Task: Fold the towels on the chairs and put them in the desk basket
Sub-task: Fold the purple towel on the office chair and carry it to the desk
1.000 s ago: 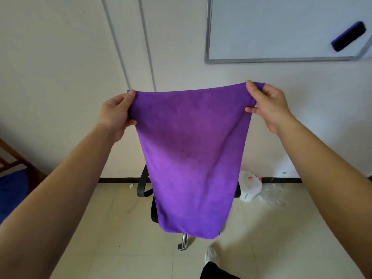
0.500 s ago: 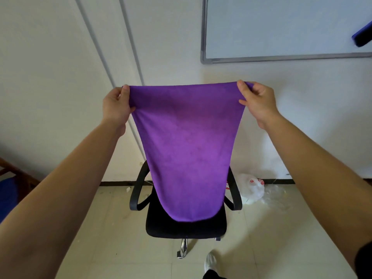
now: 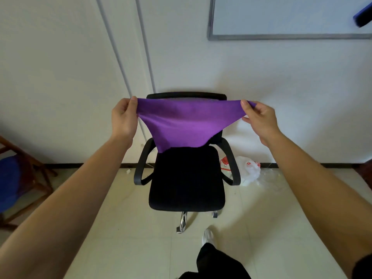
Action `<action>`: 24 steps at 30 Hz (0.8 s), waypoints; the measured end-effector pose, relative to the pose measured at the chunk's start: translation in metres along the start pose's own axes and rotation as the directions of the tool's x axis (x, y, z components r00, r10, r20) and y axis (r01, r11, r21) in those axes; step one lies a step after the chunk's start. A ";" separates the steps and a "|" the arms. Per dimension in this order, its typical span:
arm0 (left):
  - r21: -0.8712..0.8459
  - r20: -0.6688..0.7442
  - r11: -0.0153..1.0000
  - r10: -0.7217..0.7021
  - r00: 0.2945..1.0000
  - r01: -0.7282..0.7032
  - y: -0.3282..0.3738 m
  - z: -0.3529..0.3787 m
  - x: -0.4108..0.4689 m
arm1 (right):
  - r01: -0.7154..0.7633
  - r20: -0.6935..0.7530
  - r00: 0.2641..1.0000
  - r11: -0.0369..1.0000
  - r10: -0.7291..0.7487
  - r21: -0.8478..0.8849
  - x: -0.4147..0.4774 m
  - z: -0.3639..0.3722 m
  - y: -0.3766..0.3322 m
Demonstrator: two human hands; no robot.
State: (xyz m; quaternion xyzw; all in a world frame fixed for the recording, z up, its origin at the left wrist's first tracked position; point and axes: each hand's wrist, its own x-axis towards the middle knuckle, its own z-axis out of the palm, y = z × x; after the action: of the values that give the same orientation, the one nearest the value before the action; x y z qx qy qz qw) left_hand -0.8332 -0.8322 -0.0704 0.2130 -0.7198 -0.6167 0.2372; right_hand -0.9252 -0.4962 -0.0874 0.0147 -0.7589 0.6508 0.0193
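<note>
Lower than half a second ago, both my hands now sit at mid-frame, and the one purple towel [image 3: 181, 125] shows far shorter: its bottom edge then reached down to the seat and now ends at the seat's rear edge.

Head view: my left hand [image 3: 123, 117] pinches the towel's upper left corner, thumb in front and the other fingers [image 3: 120, 105] curled behind the cloth. My right hand [image 3: 259, 119] pinches the upper right corner the same way. The top edge runs taut between the two hands, and the cloth sags below it into a rounded pouch in front of the chair's backrest.

One black office chair [image 3: 187, 178] with two armrests stands in the centre on the tiled floor [image 3: 120, 228]. One wooden chair [image 3: 30, 174] with a blue seat is at the left edge. One whiteboard [image 3: 281, 19] fills the upper right, with one dark blue eraser [image 3: 363, 16] on it. White plastic bags [image 3: 249, 170] lie right of the black chair; I cannot tell whether there is one or two. One white shoe [image 3: 207, 236] shows at bottom centre.
</note>
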 end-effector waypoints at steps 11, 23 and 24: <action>0.331 0.041 0.861 -0.422 0.906 0.386 -0.190 -0.036 -0.153 | -0.140 0.088 0.969 0.803 0.232 -0.580 -0.145 -0.003 0.184; 0.876 0.230 0.469 -0.613 0.756 0.114 -0.286 -0.078 -0.215 | 0.187 0.373 0.808 0.403 0.455 -0.896 -0.202 -0.029 0.248; 0.874 0.231 0.474 -0.603 0.763 0.110 -0.286 -0.076 -0.214 | 0.177 0.366 0.812 0.406 0.454 -0.897 -0.201 -0.028 0.247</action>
State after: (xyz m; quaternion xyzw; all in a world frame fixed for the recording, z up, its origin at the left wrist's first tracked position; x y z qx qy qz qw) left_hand -0.6133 -0.8061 -0.3603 0.2772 -0.8902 -0.2779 -0.2313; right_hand -0.7360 -0.4317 -0.3371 0.1250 -0.9530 0.1006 -0.2571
